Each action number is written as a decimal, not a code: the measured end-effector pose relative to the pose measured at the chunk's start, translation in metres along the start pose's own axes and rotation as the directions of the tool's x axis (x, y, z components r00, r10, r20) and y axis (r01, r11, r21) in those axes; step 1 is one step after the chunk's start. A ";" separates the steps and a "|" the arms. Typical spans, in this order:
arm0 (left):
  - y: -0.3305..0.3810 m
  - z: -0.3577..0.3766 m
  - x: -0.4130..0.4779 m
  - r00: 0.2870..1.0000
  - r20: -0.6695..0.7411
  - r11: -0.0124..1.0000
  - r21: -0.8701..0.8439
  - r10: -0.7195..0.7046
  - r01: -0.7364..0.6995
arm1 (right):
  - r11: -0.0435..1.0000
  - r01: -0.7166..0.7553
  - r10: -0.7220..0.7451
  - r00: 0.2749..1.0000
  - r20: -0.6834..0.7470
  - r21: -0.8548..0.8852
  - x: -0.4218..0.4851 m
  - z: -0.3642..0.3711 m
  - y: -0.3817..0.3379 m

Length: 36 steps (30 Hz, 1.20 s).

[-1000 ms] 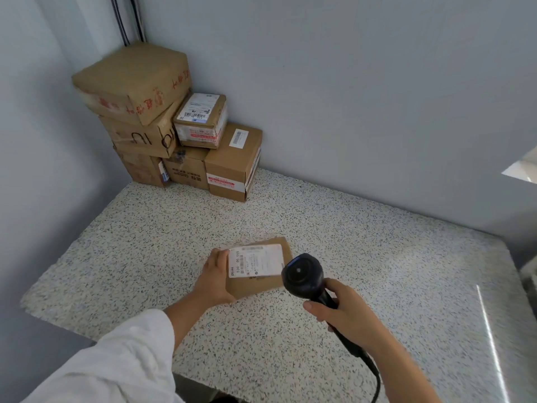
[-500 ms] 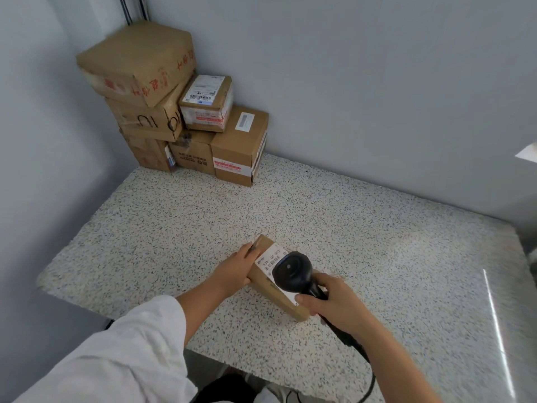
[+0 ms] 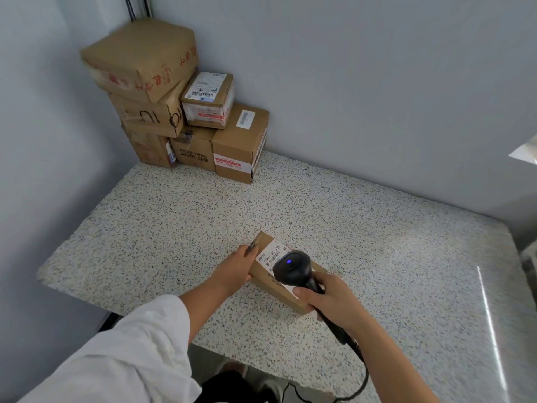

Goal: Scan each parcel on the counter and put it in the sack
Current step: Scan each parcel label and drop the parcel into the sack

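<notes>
Plainly, label (image 3: 272, 255) on parcel (image 3: 263, 277) reads "530 05 065".

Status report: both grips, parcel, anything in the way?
Left grip holds tilted flat brown cardboard parcel. Right grip holds black handheld scanner, over parcel's white label. Stacked cardboard boxes apart in far corner; sack not in view.

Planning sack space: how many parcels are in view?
7. One parcel in the left hand at the counter's front; six in the far left corner: three bottom boxes, three upper boxes atop them. More may hide behind.
</notes>
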State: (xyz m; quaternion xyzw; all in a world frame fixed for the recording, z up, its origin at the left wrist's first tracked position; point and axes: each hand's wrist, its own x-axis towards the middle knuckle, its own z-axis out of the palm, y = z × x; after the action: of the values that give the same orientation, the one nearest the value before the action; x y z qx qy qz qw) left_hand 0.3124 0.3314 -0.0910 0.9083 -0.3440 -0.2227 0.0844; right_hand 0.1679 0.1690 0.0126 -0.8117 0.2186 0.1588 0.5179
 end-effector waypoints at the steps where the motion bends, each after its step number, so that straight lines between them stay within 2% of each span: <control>1: 0.000 0.000 0.000 1.000 0.003 1.000 -0.001 -0.001 0.001 | 1.000 -0.003 0.003 1.000 -0.001 -0.005 -0.001 0.000 0.000; 6: 0.001 -0.001 0.000 1.000 0.017 1.000 -0.004 -0.006 0.006 | 0.998 0.019 -0.019 1.000 0.004 -0.054 -0.004 0.000 -0.002; 13: 0.008 -0.011 0.005 0.999 0.038 0.999 0.027 0.033 -0.034 | 1.000 -0.011 0.011 1.000 0.000 -0.014 -0.012 -0.003 -0.003; 20: 0.016 -0.019 0.035 0.957 0.236 0.959 0.183 0.171 -0.217 | 0.994 -0.104 0.109 0.984 -0.143 0.040 -0.029 -0.022 -0.007; 23: 0.016 -0.017 0.044 0.951 0.248 0.957 0.173 0.185 -0.231 | 0.991 -0.130 0.135 0.971 -0.198 0.039 -0.038 -0.033 -0.013; 25: 0.015 -0.016 0.046 0.957 0.210 0.961 0.147 0.201 -0.235 | 0.988 -0.148 0.154 0.959 -0.238 0.043 -0.044 -0.039 -0.017; 30: 0.030 -0.036 0.047 0.972 -0.029 0.973 -0.008 0.231 -0.232 | 0.988 -0.109 0.143 0.906 -0.399 0.107 -0.054 -0.055 -0.035; 36: 0.097 -0.111 0.053 0.910 -0.180 0.927 0.052 0.375 -0.371 | 0.993 0.005 0.072 0.773 -0.630 0.119 -0.088 -0.085 -0.057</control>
State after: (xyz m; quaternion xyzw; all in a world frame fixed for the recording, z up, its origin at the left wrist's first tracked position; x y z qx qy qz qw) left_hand 0.3427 0.2237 0.0186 0.8434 -0.5034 -0.1133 0.1495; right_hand 0.1249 0.1298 0.1348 -0.7830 0.4029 -0.1268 0.4566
